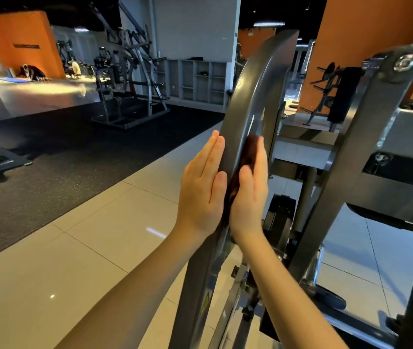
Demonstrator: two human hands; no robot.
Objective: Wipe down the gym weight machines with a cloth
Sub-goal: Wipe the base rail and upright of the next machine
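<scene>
Sandwiching the curved grey bar (250, 91) of a weight machine between two bare hands, as seen from the head view. Left hand (201, 192) laid flat on the bar's left face, fingers (213, 152) straight and together, pointing up along the metal, thumb alongside; released, grasping nothing. Right hand (249, 195) set opposite on the bar's right face, fingers likewise extended rather than clenched, pressing a dark brown cloth (247, 157) against the metal. Cloth trapped between right palm and bar, showing as a dark strip from beside the right fingertips down toward the wrist; blurred, so fold and texture not legible. Both forearms rising from the lower edge of view, one on either side of the bar. Lower on the same bar, a yellow warning label (205, 304), its print too small to read. To the right, well apart from the hands, a second grey frame arm (361, 152) tilted the same way, capped by a bolted pivot (404, 62). Underfoot, pale glossy floor tiles (87, 248), bordered at left by a black rubber mat (74, 152). On that mat in the background, another grey weight machine (130, 84), near open grey shelving (200, 79) and an orange wall (21, 41).
</scene>
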